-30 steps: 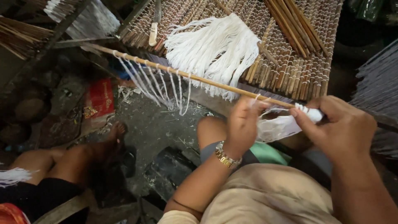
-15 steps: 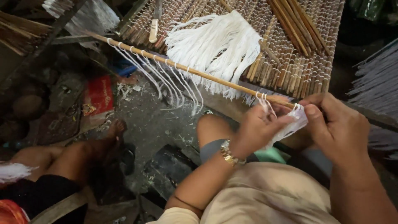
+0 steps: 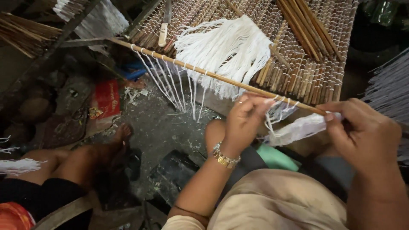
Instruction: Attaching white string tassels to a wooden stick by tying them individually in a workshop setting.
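**Both hands on the strings at the stick**

Left hand is up at the thin wooden stick, fingers pinched together on the white strings looped over it, a gold bracelet at the wrist. Right hand sits just beside the stick's near end, fingers curled shut around a bundle of white strings that runs across toward the left hand. The stick slants over the woven reed mat, with more knotted strands hanging from its far part. A heap of loose white strings lies on the mat beside a knife and brown sticks. Another person's bare leg rests at lower left
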